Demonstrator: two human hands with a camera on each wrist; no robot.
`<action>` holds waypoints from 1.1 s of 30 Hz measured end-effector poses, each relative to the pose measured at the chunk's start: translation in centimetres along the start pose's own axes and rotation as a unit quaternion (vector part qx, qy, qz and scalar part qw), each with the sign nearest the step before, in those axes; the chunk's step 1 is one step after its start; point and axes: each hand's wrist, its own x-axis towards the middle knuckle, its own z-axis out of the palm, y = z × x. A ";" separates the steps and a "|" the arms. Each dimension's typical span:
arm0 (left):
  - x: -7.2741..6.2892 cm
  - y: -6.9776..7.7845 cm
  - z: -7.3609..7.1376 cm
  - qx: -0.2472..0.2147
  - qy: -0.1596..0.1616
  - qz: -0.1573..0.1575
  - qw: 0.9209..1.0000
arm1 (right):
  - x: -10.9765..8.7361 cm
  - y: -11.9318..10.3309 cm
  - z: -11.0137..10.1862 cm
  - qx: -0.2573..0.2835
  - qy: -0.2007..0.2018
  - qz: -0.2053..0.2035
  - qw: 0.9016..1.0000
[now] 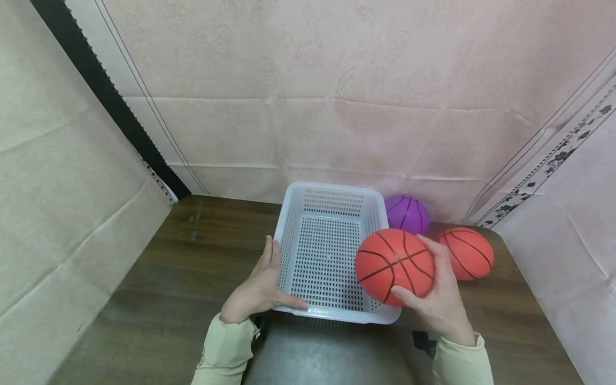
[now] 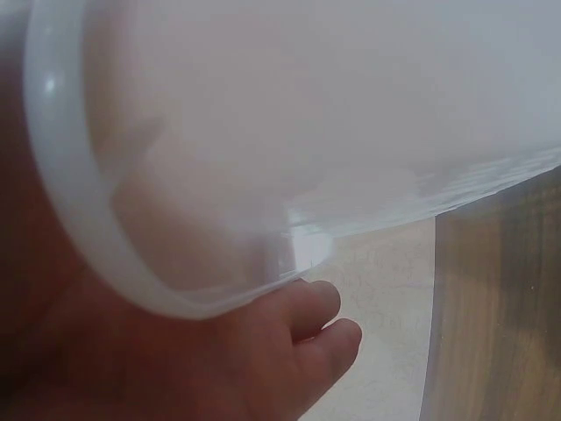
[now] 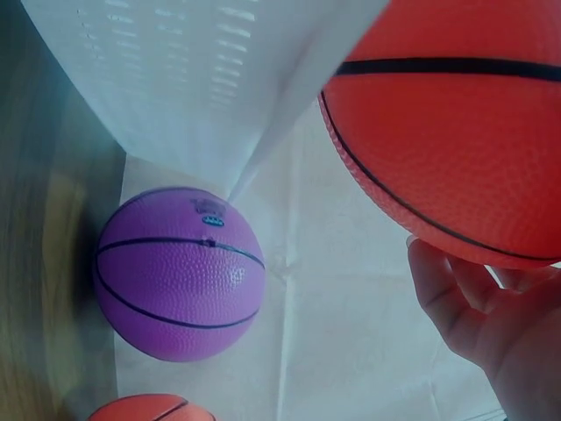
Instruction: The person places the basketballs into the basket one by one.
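A white plastic basket [image 1: 329,315] with slotted sides and floor stands on the table. Straight fingers of my left hand [image 1: 257,289] lie along its left side, while the thumb rests at the near rim by the corner. My right hand [image 1: 440,294] grips an orange-red toy basketball [image 1: 394,264] with black lines, fingers and thumb spread round its right side. In the head view this ball overlaps the basket's right wall; the right wrist view shows the ball [image 3: 456,149] beside the rim, above a purple ball.
Beyond the basket's right wall sits the purple ball [image 1: 408,213], against the back cloth. Another orange-red ball [image 1: 466,253] lies to the right of my right hand. Pale cloth walls [image 1: 308,128] enclose the brown wood-grain table [image 1: 192,283] at the back and both sides.
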 end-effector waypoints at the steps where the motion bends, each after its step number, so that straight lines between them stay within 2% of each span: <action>1: 0.0 0.0 0.0 -0.001 0.000 0.000 1.000 | 0.0 0.0 0.1 0.001 -0.004 -0.002 1.000; 13: -0.1 -0.1 0.1 -0.005 0.000 -0.005 1.000 | 0.0 -0.2 1.8 0.010 -0.037 -0.026 0.999; 19: 0.0 -0.1 0.0 -0.002 0.004 0.000 1.000 | 0.1 -0.2 2.3 -0.001 -0.046 -0.019 0.999; 33: 0.0 0.0 0.0 -0.004 0.001 -0.005 1.000 | 0.0 0.0 3.4 0.019 -0.070 -0.010 0.997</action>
